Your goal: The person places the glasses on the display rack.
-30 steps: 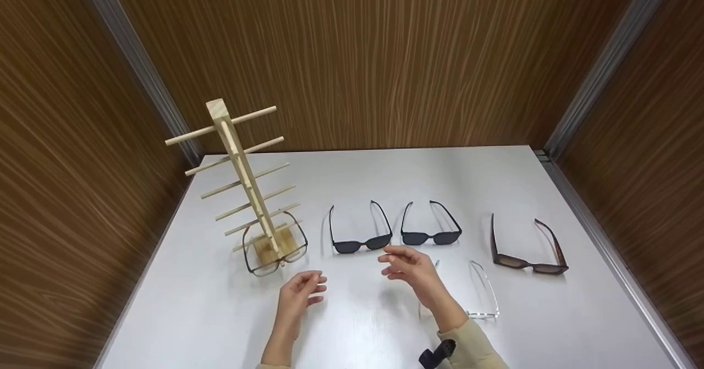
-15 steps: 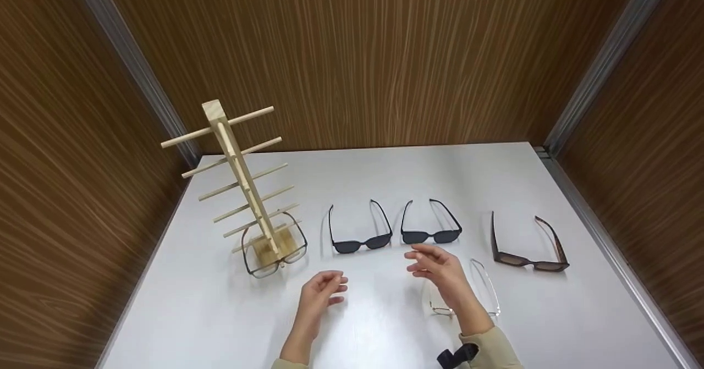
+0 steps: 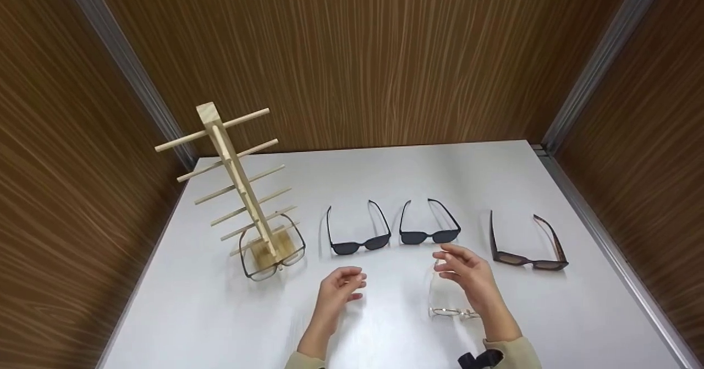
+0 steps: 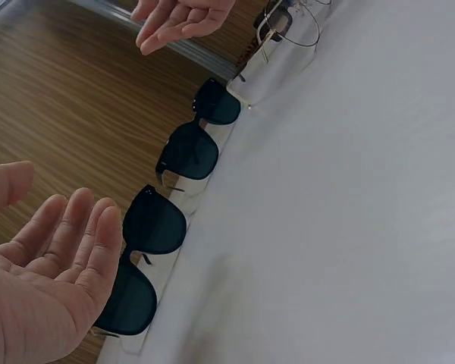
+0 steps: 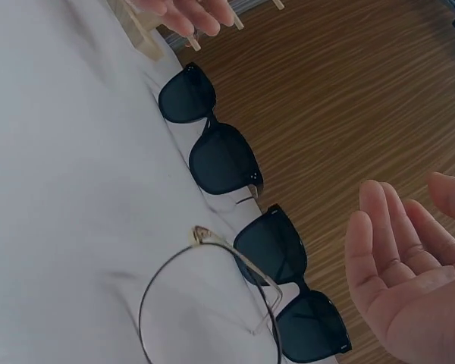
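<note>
My left hand [image 3: 340, 293] hovers over the white table in front of the left pair of black sunglasses [image 3: 345, 247], fingers loosely bent and holding nothing. Farther right, my right hand [image 3: 468, 276] is also bare, its fingers relaxed. It hangs above clear, thin-rimmed eyeglasses [image 3: 446, 310] and hides part of them in the head view. Their round rim [image 5: 142, 303] shows large in the right wrist view. Just beyond the right fingertips lies the second pair of black sunglasses [image 3: 416, 237], arms unfolded and pointing away.
A wooden eyewear rack [image 3: 240, 182] with several crossbars stands at the left. Dark-framed eyeglasses [image 3: 280, 265] sit low on it. Brown-lensed sunglasses [image 3: 531, 262] lie on the table [image 3: 594, 325] at the right. Wood-grain walls [image 3: 363, 55] enclose the back and sides.
Both hands have drifted right, the right one from before the left sunglasses to over the clear eyeglasses. The view has shifted slightly. The eyewear stays in place.
</note>
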`<state>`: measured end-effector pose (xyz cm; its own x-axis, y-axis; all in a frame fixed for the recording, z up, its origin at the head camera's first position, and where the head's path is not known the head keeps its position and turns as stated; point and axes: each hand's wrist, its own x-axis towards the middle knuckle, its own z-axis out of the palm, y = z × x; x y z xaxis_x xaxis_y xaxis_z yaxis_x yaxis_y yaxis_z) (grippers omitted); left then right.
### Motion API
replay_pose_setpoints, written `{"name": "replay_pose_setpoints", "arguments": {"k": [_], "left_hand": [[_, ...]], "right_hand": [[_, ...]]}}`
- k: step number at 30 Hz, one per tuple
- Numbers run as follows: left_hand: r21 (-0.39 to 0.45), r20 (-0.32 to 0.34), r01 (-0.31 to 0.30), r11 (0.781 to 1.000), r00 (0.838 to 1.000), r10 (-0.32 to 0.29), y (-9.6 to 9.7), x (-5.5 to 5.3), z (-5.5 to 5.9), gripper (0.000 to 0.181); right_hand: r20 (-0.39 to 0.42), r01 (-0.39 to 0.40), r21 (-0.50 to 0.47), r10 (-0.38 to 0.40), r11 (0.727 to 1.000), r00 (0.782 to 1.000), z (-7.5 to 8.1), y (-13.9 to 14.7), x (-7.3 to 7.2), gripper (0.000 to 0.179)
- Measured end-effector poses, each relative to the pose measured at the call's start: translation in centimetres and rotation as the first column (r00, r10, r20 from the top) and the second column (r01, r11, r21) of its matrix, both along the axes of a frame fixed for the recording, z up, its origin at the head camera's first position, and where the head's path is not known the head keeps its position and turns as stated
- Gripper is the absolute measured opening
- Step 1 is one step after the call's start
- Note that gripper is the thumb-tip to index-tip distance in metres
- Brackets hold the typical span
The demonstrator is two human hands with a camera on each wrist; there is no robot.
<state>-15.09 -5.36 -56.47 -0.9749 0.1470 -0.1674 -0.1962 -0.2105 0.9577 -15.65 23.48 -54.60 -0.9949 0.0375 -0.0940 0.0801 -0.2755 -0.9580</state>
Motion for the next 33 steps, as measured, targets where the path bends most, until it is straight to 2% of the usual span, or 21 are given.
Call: {"name": "replay_pose_setpoints", "arguments": {"k": [4,7,9,12,16,20,26,29,33], "left_hand": [[-0.011,-0.025,0.009,1.000,1.000,-0.009,0.9,0.4,1.5,0.031],[-0.008,-0.077,0.029,1.000,0.997,-0.030,1.9,0.5,2.0,0.031],[-0.007,-0.083,0.045,0.999,0.996,-0.046,2.6,0.5,2.1,0.030],[-0.013,-0.072,0.066,0.998,0.995,-0.067,3.6,0.3,1.5,0.030],[-0.044,-0.049,0.103,0.994,0.993,-0.105,4.8,-0.3,-0.2,0.030],[-0.091,-0.047,0.162,0.983,0.985,-0.167,5.8,-0.6,-1.7,0.034],[-0.138,-0.071,0.233,0.963,0.967,-0.244,7.1,-0.4,-2.6,0.036],[-0.155,-0.067,0.246,0.957,0.964,-0.259,7.6,-0.3,-2.8,0.037],[-0.169,-0.038,0.255,0.952,0.963,-0.265,8.3,-0.3,-3.1,0.038]], "right_hand": [[-0.007,0.028,0.020,-0.028,0.999,1.000,-0.2,1.2,0.6,0.042],[-0.005,0.061,0.033,-0.061,0.998,0.998,-0.3,2.4,1.2,0.041],[0.005,0.085,0.042,-0.085,0.996,0.996,-0.5,3.1,1.7,0.041],[0.037,0.113,0.060,-0.115,0.992,0.993,-0.8,4.1,2.5,0.041],[0.063,0.139,0.079,-0.144,0.987,0.987,-1.0,5.2,3.2,0.042],[0.043,0.179,0.076,-0.182,0.981,0.982,-1.2,6.3,3.7,0.032],[-0.005,0.232,0.062,-0.233,0.971,0.973,-1.8,8.4,4.5,0.019],[0.047,0.246,0.089,-0.251,0.965,0.967,-1.7,9.3,4.9,0.019],[0.193,0.241,0.169,-0.272,0.956,0.943,-1.6,10.2,5.4,0.025]]}}
